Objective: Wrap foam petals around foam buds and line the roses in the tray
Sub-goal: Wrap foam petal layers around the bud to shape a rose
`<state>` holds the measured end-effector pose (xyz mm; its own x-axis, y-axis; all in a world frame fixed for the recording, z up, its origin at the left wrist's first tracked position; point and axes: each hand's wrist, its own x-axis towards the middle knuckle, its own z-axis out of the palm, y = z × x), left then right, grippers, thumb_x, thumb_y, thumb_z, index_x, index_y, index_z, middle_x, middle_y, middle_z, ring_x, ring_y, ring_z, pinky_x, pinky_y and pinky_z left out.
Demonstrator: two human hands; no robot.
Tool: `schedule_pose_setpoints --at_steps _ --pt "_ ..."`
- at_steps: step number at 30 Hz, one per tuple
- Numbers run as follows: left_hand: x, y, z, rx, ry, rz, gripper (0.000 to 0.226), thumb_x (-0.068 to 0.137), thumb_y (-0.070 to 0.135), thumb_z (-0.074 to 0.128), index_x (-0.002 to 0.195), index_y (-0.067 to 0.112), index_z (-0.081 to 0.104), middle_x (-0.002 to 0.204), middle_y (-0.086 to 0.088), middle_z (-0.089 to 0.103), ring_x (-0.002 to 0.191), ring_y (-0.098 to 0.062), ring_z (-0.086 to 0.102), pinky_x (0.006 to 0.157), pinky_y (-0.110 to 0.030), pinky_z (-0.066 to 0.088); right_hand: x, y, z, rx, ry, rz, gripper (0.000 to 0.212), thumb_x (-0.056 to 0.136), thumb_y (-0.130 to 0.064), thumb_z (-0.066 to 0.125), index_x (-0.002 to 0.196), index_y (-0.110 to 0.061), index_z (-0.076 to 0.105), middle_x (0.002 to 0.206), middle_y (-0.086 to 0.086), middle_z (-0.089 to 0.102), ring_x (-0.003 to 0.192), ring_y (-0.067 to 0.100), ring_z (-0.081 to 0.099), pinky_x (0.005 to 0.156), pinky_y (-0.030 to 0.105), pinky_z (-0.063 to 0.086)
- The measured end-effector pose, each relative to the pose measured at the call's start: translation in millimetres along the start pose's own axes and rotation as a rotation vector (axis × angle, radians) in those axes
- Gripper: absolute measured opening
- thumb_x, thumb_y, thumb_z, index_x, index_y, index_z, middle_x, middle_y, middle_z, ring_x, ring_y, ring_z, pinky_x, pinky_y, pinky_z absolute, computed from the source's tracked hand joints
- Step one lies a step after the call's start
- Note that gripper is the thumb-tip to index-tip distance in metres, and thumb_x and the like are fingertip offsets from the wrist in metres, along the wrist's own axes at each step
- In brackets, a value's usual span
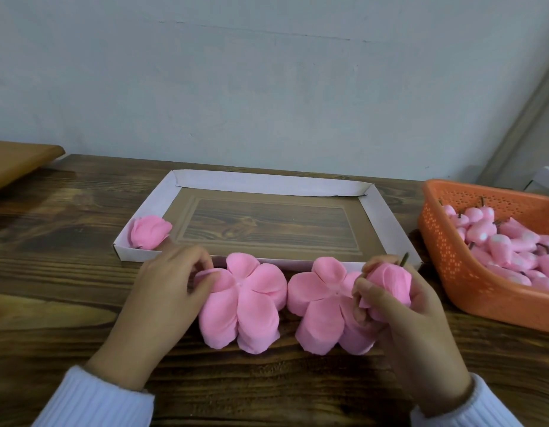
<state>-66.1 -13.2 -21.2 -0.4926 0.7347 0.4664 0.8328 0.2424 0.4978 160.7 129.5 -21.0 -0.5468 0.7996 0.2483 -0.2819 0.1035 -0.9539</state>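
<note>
Curling round a pink foam rose [390, 283], the right hand [402, 315] holds it just above the table, over the right edge of the right petal stack [319, 306]. Fingers and thumb close on the wrapped petals, and a dark green stem [404, 259] sticks up past the fingertips. The left hand [171, 285] has its fingers curled, with thumb and forefinger pinching the outermost petal at the left edge of the left petal stack [245, 303].

Both stacks are flat, five-lobed piles of pink foam petals. They lie side by side on the wooden table [67, 288], nearly touching, just in front of the tray's near wall. The cardboard tray [267, 181] is shallow, with white folded walls and a floor that shows brown wood grain. One finished rose [150, 232] lies on its side in the tray's near-left corner.

An orange perforated basket [451, 260] sits to the right of the tray, close to it but apart. It holds a heap of pink foam buds [501, 245], some with short stems poking up. Pale ribbed sleeves cover both wrists: the left sleeve [94, 402] and the right sleeve [482, 408]. A lighter wooden board [17, 161] shows at the far left, and a plain pale wall [267, 72] rises behind the table.
</note>
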Motion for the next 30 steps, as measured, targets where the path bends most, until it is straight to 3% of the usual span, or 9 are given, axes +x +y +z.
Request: schedule_pose_setpoints --at_steps 4,9,12,14,17,19,22,25,30 --pt "-1 -3 4 -0.059 0.049 -0.129 0.024 0.082 0.017 0.068 0.068 0.026 0.051 0.063 0.006 0.059 0.062 -0.009 0.057 0.056 -0.031 0.043 0 2 -1 0.015 0.006 0.018 0.014 0.070 -0.015 0.069 0.081 -0.024 0.068 0.061 0.003 0.061 0.052 0.013 0.056 0.048 0.022 0.047" --pt "5 4 3 -0.394 0.131 -0.355 0.024 0.091 0.027 0.060 0.073 0.015 0.052 0.068 -0.002 0.059 0.062 -0.005 0.054 0.060 -0.018 0.043 1 4 -2 -0.074 0.093 -0.005 0.038 0.059 -0.037 0.074 0.091 -0.026 0.058 0.086 0.006 0.067 0.058 0.011 0.056 0.050 0.021 0.046" --pt "11 14 2 -0.682 0.115 -0.589 0.030 0.089 0.041 0.056 0.089 0.011 0.057 0.093 -0.015 0.066 0.093 -0.034 0.064 0.085 -0.053 0.052 -1 5 0 -0.178 0.118 -0.023 0.039 0.063 -0.044 0.072 0.094 -0.027 0.056 0.082 0.006 0.063 0.058 0.010 0.054 0.052 0.020 0.047" --pt "14 26 2 -0.907 0.073 -0.683 0.022 0.096 0.031 0.053 0.099 0.010 0.058 0.098 -0.012 0.072 0.096 -0.032 0.068 0.087 -0.055 0.052 -2 2 2 -0.278 0.078 -0.070 0.026 0.071 -0.042 0.069 0.090 -0.028 0.059 0.076 0.002 0.062 0.063 0.009 0.058 0.057 0.020 0.048" --pt "21 45 6 -1.178 -0.041 -0.698 0.028 0.099 0.023 0.048 0.117 0.002 0.054 0.106 -0.012 0.072 0.097 -0.029 0.070 0.090 -0.050 0.052 -4 -3 7 -0.388 -0.027 -0.154 0.025 0.075 -0.044 0.066 0.096 -0.031 0.064 0.090 -0.011 0.069 0.079 0.000 0.064 0.069 0.012 0.048" --pt "25 57 11 -1.237 -0.099 -0.662 0.023 0.099 0.020 0.047 0.110 0.002 0.057 0.103 -0.010 0.073 0.095 -0.025 0.071 0.084 -0.041 0.056 -6 -3 8 -0.437 -0.043 -0.167 0.035 0.076 -0.037 0.069 0.109 -0.031 0.060 0.099 -0.022 0.068 0.088 -0.003 0.064 0.074 0.008 0.045" --pt "26 70 22 -1.209 -0.209 -0.617 0.019 0.097 0.015 0.049 0.085 0.010 0.063 0.096 -0.007 0.073 0.090 -0.020 0.071 0.079 -0.034 0.056 -8 0 9 -0.472 -0.001 -0.184 0.037 0.078 -0.034 0.069 0.108 -0.033 0.048 0.081 -0.019 0.068 0.068 0.001 0.064 0.063 0.012 0.046" --pt "21 76 34 -1.293 -0.356 -0.586 0.013 0.091 0.016 0.056 0.090 0.004 0.063 0.099 -0.018 0.067 0.098 -0.027 0.065 0.091 -0.039 0.053 -10 0 9 -0.441 -0.006 -0.179 0.032 0.078 -0.043 0.074 0.095 -0.035 0.047 0.068 -0.009 0.066 0.058 0.008 0.063 0.057 0.020 0.047" --pt "21 80 34 -1.580 -0.376 -0.660 0.060 0.076 0.019 0.059 0.120 -0.019 0.043 0.123 -0.034 0.055 0.103 -0.032 0.064 0.085 -0.036 0.057 -7 -2 10 -0.590 -0.011 -0.243 0.020 0.073 -0.038 0.073 0.092 -0.035 0.068 0.084 -0.019 0.070 0.073 0.003 0.067 0.063 0.014 0.049"
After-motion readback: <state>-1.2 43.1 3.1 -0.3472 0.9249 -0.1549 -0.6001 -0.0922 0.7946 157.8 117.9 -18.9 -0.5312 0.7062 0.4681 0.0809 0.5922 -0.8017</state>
